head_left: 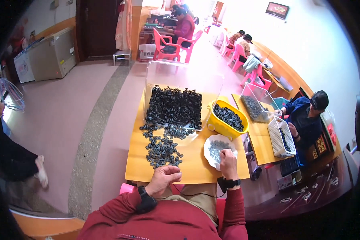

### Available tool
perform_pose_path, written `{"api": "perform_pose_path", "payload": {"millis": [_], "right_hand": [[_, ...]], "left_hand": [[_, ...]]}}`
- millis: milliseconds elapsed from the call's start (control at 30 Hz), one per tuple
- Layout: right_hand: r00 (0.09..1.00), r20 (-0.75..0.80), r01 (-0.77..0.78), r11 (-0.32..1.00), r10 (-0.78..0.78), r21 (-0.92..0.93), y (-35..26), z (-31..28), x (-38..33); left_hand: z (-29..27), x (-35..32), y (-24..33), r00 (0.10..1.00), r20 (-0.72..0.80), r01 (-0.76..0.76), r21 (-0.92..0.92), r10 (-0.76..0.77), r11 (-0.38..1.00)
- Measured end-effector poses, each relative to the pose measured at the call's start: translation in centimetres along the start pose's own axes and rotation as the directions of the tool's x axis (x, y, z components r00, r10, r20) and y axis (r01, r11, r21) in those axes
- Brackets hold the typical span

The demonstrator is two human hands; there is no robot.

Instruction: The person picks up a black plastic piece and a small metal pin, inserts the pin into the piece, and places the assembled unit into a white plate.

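Left hand [163,179] curled loosely at the near edge of the yellow surface [196,168], just beside the loose black plastic pieces [162,150]; whether anything is pinched there, impossible to tell. Right hand [228,159] fingertips down in the white dish [212,141] of small grey parts [217,149]. Best picked singly, fingertips low, without scattering. Yellow tub [222,127] holding dark pieces; clear tray [180,76] heaped with more.

Parts pile [163,150] on table [192,166], dish [212,150] right, tub [224,127] behind.
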State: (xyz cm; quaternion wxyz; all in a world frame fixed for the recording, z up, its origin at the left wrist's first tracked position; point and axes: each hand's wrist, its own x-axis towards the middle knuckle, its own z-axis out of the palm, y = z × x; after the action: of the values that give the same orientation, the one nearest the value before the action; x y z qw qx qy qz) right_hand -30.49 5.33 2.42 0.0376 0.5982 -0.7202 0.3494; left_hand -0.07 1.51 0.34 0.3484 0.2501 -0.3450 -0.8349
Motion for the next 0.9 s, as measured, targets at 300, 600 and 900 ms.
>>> {"api": "perform_pose_path", "payload": {"millis": [300, 600, 900], "right_hand": [[0.993, -0.049, -0.079, 0.91, 0.108, 0.407, -2.8, -1.4, -0.4], [0.986, 0.159, -0.143, 0.727, 0.047, 0.671, -4.8, 0.4, -2.4], [0.894, 0.405, -0.165, 0.699, -0.191, 0.696, -10.2, 3.9, -5.4]], "left_hand": [[0.0, 0.2, -0.3, 1.0, -0.003, -0.015, 0.101, 0.015, 0.995], [-0.2, 0.0, -0.8, 1.0, 0.016, 0.009, 0.065, -0.01, 0.998], [-0.4, 0.3, -1.3, 0.998, 0.067, 0.004, 0.089, -0.01, 0.996]]}}
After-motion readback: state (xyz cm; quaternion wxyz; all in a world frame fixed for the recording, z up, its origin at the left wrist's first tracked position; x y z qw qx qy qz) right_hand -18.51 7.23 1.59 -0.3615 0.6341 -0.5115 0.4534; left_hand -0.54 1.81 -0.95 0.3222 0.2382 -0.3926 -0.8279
